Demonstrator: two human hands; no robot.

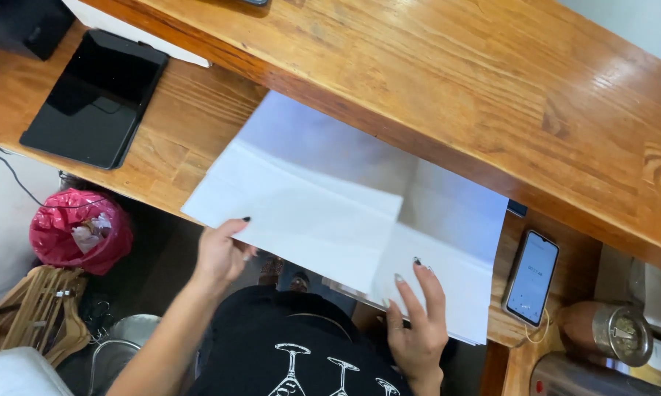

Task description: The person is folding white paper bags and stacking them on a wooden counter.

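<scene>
A stack of large white paper sheets [345, 191] lies on the lower wooden desk [176, 125], partly under the upper wooden shelf [455, 81]. The top sheet is folded over, its flap covering the left half. My left hand [220, 253] pinches the near left edge of that folded sheet between thumb and fingers. My right hand [417, 323] rests with spread fingers on the near right part of the stack, pressing it flat.
A black tablet [96, 95] lies at the desk's left. A smartphone [532, 277] with a lit screen sits right of the paper, a metal canister [613, 330] beside it. Below the desk stand a bin with a pink bag [77, 231] and wooden hangers [41, 308].
</scene>
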